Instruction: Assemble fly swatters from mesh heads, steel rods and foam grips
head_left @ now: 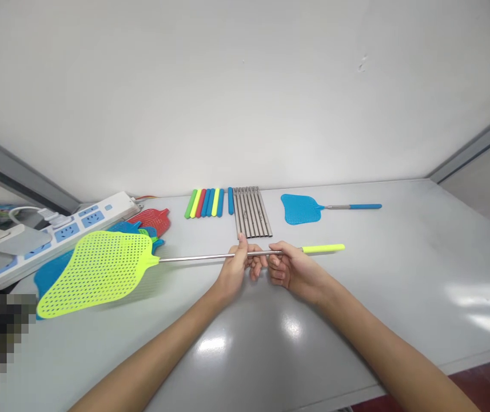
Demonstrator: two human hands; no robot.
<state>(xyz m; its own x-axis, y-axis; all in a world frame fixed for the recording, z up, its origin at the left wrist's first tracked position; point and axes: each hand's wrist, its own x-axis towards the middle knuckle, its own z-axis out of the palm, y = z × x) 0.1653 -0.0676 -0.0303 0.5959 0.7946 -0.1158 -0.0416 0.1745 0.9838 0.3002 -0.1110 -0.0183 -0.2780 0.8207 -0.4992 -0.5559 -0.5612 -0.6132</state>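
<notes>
A yellow-green fly swatter (103, 269) with a long metal telescopic rod is held level above the table. Its perforated head points left and its yellow grip (324, 249) points right. My left hand (240, 262) is closed on the rod near its middle, thumb raised along it. Just right of that, my right hand (290, 268) pinches the thicker part of the rod beside the grip. Behind my hands lies a row of metal rods (252, 212), with several coloured grip sleeves (204, 203) to their left. A blue fly swatter (302, 209) with a blue grip lies at the back right.
A white power strip (111, 209) with plugs in it slants along the left side. Beside it are red (154, 220) and blue swatter heads (51, 274), partly covered by the yellow-green one. A wall (245, 103) closes off the grey table (399, 274) at the back.
</notes>
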